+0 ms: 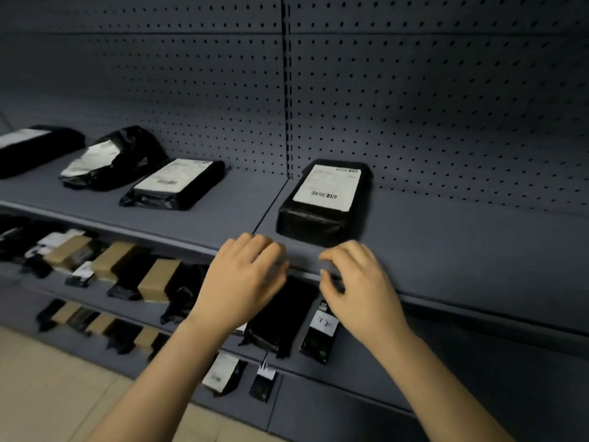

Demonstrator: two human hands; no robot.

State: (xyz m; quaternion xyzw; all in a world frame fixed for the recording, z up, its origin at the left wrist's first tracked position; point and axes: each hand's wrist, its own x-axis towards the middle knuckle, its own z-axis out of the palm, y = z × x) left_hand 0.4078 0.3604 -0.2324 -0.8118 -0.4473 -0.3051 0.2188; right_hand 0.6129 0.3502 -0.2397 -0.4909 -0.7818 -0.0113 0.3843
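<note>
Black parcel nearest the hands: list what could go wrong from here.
1. The parcel lies close to the front edge of the shelf, so a clumsy pull could send it off.
2. The left hand and right hand are blurred and hold nothing, so a hurried grab on the glossy wrap may slip.

On grey metal shelf (pixel 462 250), black plastic-wrapped parcel with white label (pixel 325 202) is laid flat | left hand (pixel 245 279) and right hand (pixel 360 282) are held near it, fingers loosely curled.

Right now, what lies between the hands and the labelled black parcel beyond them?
Only a narrow bare strip of shelf lies between the left hand, the right hand and the parcel, as the head view shows.
</note>
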